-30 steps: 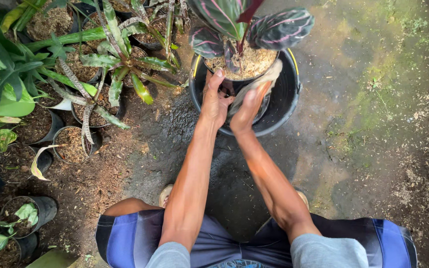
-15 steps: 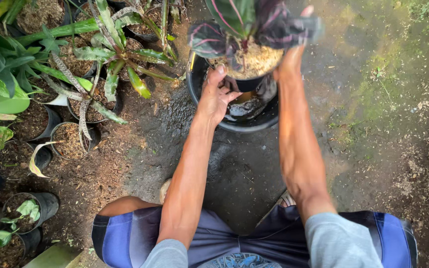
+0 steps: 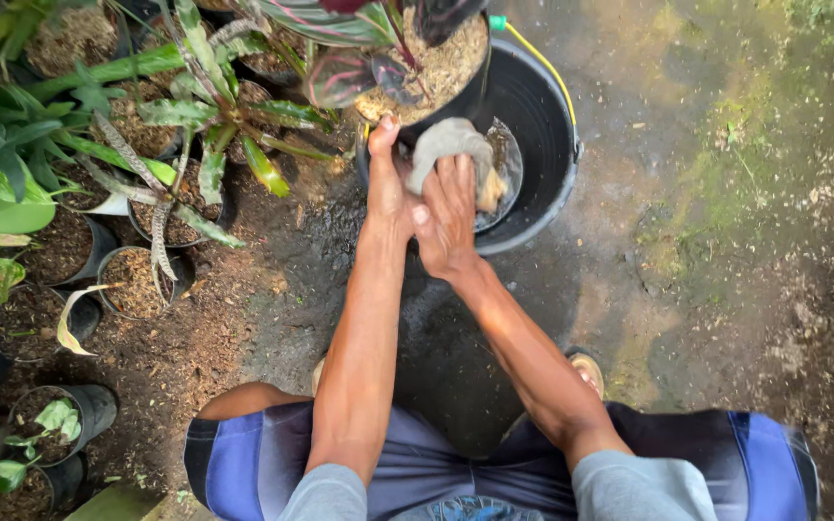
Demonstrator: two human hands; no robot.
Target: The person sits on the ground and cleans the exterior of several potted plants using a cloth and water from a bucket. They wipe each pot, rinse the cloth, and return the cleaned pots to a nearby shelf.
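A black plant pot (image 3: 470, 92) with striped pink-and-green leaves and pale husk filling is held tilted over a larger black bucket (image 3: 547, 135). My left hand (image 3: 385, 183) grips the pot's near side, thumb up along its wall. My right hand (image 3: 448, 217) presses a wet grey-brown rag (image 3: 448, 145) against the pot's lower wall. A little water shows in the bucket's bottom beside the rag. My knees in blue shorts sit at the frame's bottom.
Several small black pots with green plants (image 3: 161, 227) crowd the left side on dark soil. A long spotted-leaf plant (image 3: 214, 116) stands close to my left arm. Wet concrete with moss patches (image 3: 726, 193) spreads to the right. My sandalled foot (image 3: 588, 371) shows under my right arm.
My right hand came down from high on the pot's far side and now holds the rag against its lower wall. The view has shifted, and the pot sits further left over the bucket.
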